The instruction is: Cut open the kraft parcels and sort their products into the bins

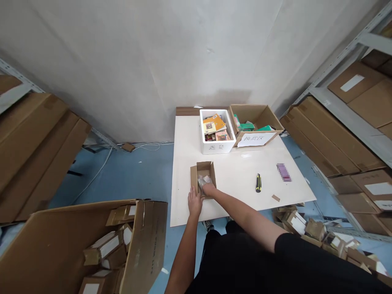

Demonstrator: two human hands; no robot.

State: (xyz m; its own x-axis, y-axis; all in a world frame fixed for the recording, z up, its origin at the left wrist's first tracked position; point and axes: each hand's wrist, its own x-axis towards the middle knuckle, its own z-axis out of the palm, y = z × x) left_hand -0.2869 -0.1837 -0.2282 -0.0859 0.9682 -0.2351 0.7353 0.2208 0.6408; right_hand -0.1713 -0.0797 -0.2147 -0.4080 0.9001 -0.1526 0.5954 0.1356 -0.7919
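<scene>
A small open cardboard box (194,176) stands on the table with its flaps up. My left hand (194,201) grips the box at its near left corner, fingers against the side flap. Inside the box lies a clear plastic-wrapped item (201,182); its kind is hard to make out. My right hand (209,189) reaches in over the near right edge, fingers closed on this item and partly hidden by it and the box wall. To the right, a yellow and black utility knife (259,183) rests on the table.
On the white table (235,179), a white foam box (217,148) holds booklets; beside it a labelled carton (256,140) holds green packs. A blurred purple item (283,172) and cardboard scrap (275,198) lie right. A large carton (150,245) of parcels stands left; shelves flank both sides.
</scene>
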